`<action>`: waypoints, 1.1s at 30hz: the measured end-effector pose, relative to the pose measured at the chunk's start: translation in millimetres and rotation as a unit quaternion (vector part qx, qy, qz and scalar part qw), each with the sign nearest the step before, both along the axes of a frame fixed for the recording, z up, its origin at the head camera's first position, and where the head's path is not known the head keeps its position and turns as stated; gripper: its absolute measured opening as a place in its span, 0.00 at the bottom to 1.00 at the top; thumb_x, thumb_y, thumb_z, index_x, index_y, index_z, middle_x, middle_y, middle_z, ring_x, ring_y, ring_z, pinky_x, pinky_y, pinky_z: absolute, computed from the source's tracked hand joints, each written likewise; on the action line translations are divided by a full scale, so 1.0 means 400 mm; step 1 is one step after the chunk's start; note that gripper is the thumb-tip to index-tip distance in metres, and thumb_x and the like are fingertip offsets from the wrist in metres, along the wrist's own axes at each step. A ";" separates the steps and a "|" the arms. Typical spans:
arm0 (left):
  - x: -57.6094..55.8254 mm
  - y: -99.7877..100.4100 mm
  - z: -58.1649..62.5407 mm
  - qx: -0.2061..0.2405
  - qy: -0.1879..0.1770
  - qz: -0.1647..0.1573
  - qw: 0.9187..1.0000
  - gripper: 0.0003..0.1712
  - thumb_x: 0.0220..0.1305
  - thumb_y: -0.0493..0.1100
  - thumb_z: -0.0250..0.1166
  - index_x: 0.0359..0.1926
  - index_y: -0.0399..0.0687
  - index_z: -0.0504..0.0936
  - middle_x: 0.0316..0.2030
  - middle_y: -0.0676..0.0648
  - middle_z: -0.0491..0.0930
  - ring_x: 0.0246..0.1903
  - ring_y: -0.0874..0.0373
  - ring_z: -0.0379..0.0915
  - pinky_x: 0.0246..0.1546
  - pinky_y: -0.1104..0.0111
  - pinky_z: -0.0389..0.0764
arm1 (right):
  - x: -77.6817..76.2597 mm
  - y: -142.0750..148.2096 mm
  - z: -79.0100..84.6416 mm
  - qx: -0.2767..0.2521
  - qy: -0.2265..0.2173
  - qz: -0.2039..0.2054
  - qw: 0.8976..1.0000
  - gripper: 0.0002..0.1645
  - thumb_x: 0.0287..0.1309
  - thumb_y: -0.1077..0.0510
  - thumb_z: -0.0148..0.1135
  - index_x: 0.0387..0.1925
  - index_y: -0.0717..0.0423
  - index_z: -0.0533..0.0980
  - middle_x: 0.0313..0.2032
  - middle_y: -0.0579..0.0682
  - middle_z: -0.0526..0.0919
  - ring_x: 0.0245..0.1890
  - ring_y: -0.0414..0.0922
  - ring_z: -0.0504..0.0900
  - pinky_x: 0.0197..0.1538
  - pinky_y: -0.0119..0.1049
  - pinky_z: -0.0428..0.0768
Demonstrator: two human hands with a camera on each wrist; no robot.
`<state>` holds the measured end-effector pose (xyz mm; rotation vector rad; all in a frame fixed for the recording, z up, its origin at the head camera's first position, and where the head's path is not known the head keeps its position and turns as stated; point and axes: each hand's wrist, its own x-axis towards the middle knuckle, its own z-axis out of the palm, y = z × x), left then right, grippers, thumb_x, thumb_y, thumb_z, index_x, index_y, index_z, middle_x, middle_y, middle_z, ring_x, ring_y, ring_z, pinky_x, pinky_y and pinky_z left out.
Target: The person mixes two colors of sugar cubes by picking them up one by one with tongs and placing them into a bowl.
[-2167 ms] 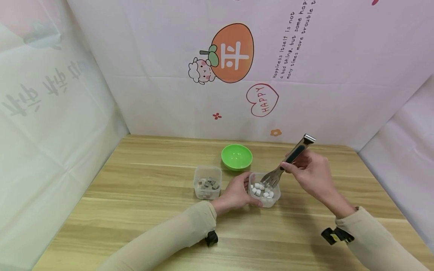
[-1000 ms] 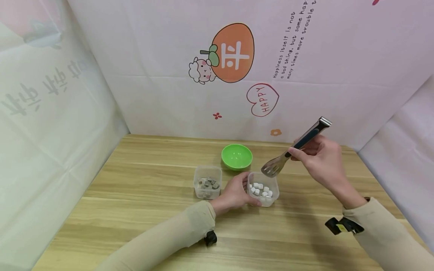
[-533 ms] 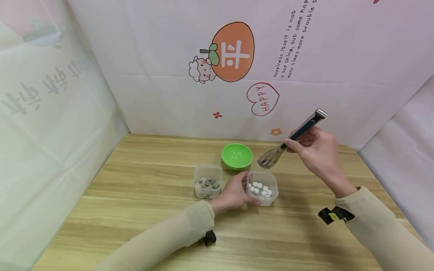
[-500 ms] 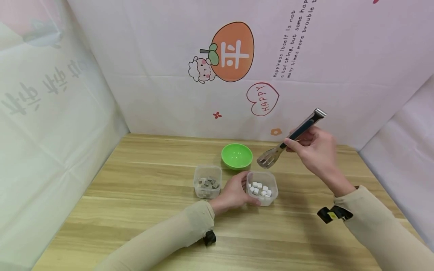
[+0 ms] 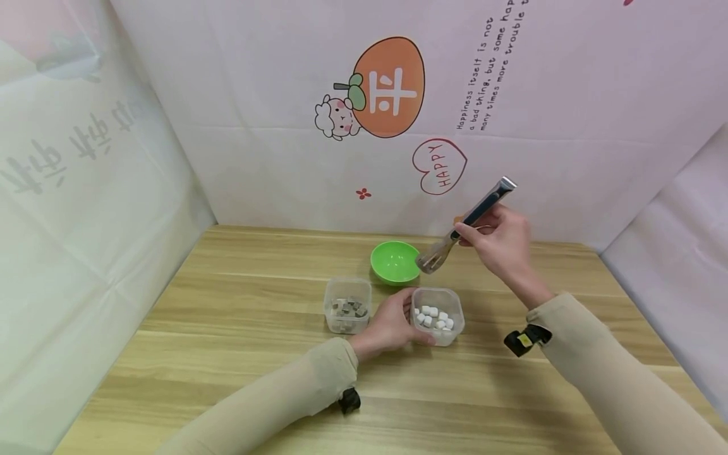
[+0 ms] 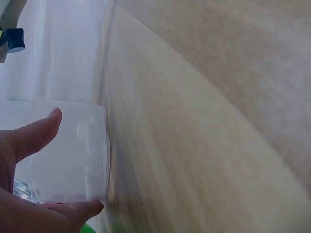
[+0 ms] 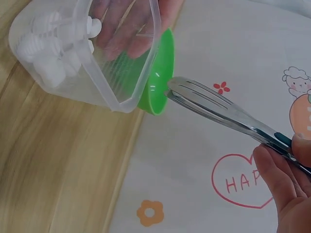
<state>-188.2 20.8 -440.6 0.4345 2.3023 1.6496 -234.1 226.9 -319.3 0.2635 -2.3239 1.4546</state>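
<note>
My right hand (image 5: pixel 503 243) pinches metal food tongs (image 5: pixel 483 206) by their dark-padded handles, with the slotted tips pointing down and left. In the head view the tips hang at the right rim of a green bowl (image 5: pixel 392 262). The tongs' arms lie close together in the right wrist view; whether a piece sits between the tips, I cannot tell. With thumb and fingers spread around its left side, my left hand (image 5: pixel 389 325) holds a clear plastic container (image 5: pixel 449 338). Several small white cubes (image 7: pixel 48 70) lie in that container.
Left of my left hand stands a second clear container (image 5: pixel 348 325) with several greyish cubes (image 5: pixel 349 308) inside. A wooden table (image 5: pixel 244 354) carries everything. Behind it hangs a printed white cloth (image 5: pixel 273 170), with more cloth on both sides.
My right hand has lifted the tongs out of the container of white cubes and moved them left to the green bowl. My left hand stays on the container, which has shifted slightly left.
</note>
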 end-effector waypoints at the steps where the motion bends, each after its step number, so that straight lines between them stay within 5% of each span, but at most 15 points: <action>1: 0.000 -0.001 -0.001 0.001 0.000 0.000 1.000 0.59 0.40 0.32 0.88 0.75 0.40 0.68 0.69 0.42 0.76 0.68 0.48 0.72 0.71 0.61 0.71 | -0.007 -0.003 -0.004 -0.003 -0.002 0.001 1.000 0.16 0.64 0.66 0.73 0.47 0.73 0.78 0.40 0.67 0.88 0.30 0.38 0.89 0.37 0.36 0.90; 10: -0.003 -0.005 -0.001 0.013 0.007 -0.007 1.000 0.58 0.40 0.32 0.88 0.74 0.39 0.69 0.67 0.42 0.78 0.67 0.51 0.73 0.69 0.65 0.73 | -0.052 -0.033 -0.027 -0.021 -0.012 0.000 1.000 0.17 0.63 0.66 0.74 0.47 0.73 0.78 0.38 0.67 0.87 0.30 0.41 0.89 0.37 0.38 0.91; 20: -0.005 -0.009 -0.004 0.012 0.002 -0.009 1.000 0.58 0.42 0.32 0.88 0.74 0.39 0.68 0.66 0.43 0.78 0.67 0.52 0.73 0.68 0.67 0.74 | -0.087 -0.088 -0.043 -0.013 -0.017 -0.002 1.000 0.13 0.62 0.68 0.73 0.45 0.71 0.79 0.36 0.64 0.87 0.32 0.58 0.89 0.33 0.37 0.91; 28: -0.005 -0.013 -0.003 0.012 -0.002 -0.008 1.000 0.57 0.43 0.33 0.88 0.74 0.39 0.69 0.66 0.45 0.78 0.66 0.53 0.74 0.69 0.65 0.74 | -0.100 -0.117 -0.066 0.010 -0.030 -0.011 0.999 0.11 0.62 0.69 0.73 0.42 0.69 0.78 0.36 0.62 0.86 0.34 0.63 0.88 0.32 0.33 0.90; 33: -0.006 -0.014 -0.004 0.013 -0.003 -0.011 1.000 0.56 0.43 0.33 0.88 0.74 0.40 0.69 0.65 0.45 0.78 0.66 0.53 0.74 0.68 0.66 0.74 | -0.105 -0.124 -0.074 0.020 -0.030 -0.016 0.999 0.10 0.63 0.69 0.72 0.41 0.68 0.78 0.36 0.61 0.86 0.34 0.60 0.88 0.34 0.39 0.91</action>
